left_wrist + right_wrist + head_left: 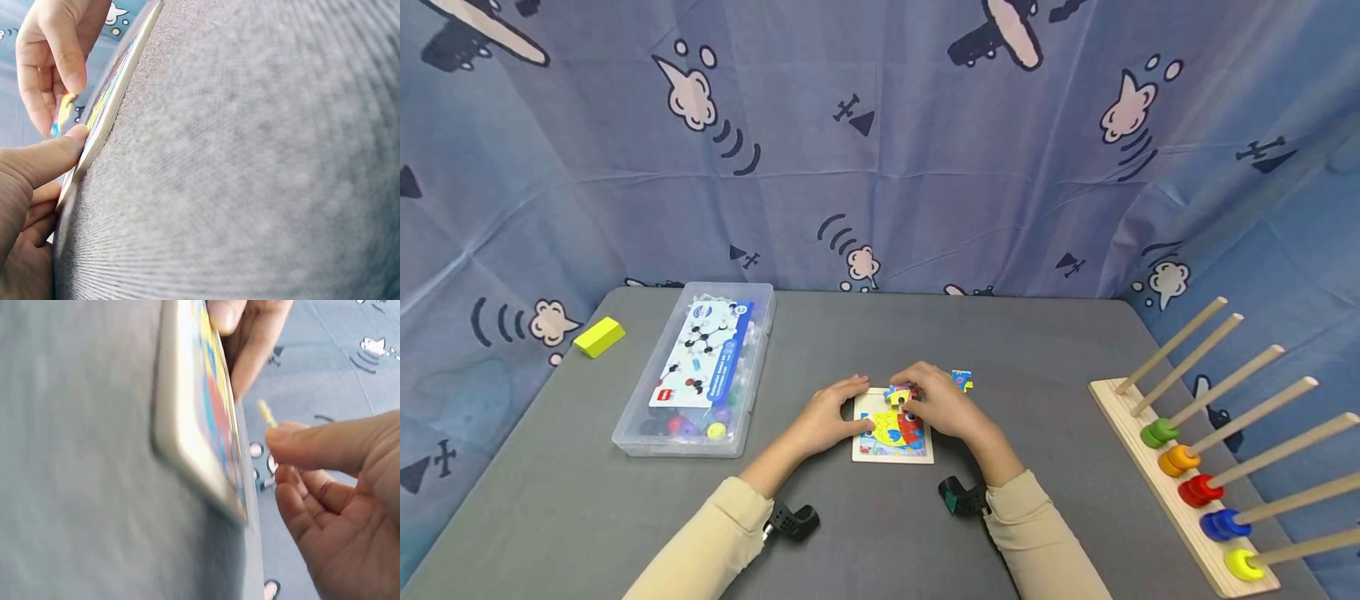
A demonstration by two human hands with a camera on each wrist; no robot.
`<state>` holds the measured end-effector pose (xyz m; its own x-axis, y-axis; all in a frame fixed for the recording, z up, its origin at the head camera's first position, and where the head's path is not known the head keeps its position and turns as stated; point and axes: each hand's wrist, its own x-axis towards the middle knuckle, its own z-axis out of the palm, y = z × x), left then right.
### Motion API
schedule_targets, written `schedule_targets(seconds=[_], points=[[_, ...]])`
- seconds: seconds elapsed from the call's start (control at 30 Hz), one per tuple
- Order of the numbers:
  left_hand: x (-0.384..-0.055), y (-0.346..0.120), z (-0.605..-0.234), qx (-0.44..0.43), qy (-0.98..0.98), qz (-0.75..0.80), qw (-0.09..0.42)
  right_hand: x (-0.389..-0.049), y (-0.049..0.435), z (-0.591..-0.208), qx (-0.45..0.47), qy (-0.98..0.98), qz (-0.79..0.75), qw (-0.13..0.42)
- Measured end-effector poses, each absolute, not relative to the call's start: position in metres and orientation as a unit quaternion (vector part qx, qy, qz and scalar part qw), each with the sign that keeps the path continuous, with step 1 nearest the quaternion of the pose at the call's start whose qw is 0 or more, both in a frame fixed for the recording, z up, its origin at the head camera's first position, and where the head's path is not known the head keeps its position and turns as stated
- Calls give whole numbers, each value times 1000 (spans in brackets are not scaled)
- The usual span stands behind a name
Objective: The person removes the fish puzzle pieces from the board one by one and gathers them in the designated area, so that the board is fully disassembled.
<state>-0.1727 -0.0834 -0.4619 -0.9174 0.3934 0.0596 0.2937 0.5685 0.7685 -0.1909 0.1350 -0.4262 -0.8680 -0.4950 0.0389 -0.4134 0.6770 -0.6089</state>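
A small wooden jigsaw puzzle board (892, 459) lies on the grey table, its picture a yellow and red fish on blue. My left hand (827, 421) holds the board at its left side, thumb on the face and fingers along the edge. Over the board's upper part, my right hand (946, 404) pinches a yellow, multicoloured puzzle piece (897, 394) between thumb and fingers. In the left wrist view that piece (64, 111) is raised above the board's face. Another puzzle piece (962, 380), blue and yellow, lies just beyond the right hand.
To the left sits a clear plastic case (748, 417) with a molecular model label and coloured balls inside. A yellow block (599, 337) lies near the left table edge. On the right stands a wooden peg rack (1180, 492) with coloured rings. A patterned curtain (925, 167) hangs behind.
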Motion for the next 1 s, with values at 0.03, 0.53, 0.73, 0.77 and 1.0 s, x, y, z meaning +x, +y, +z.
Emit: schedule_targets(seconds=[0.03,0.53,0.73,0.77,1.0], points=[[-173,-83,-463,195,884,422,58,-191,138,-425,-247,911,-323,65],[-173,-82,-463,202,884,419,39,-206,213,-418,-206,916,-345,15],[-171,-82,-463,194,886,419,44,-209,239,-425,-176,921,-347,10],[-172,-82,-463,194,886,418,43,-210,243,-425,-168,922,-348,11],[-172,-82,-463,195,888,415,40,-210,258,-430,-129,929,-345,21]])
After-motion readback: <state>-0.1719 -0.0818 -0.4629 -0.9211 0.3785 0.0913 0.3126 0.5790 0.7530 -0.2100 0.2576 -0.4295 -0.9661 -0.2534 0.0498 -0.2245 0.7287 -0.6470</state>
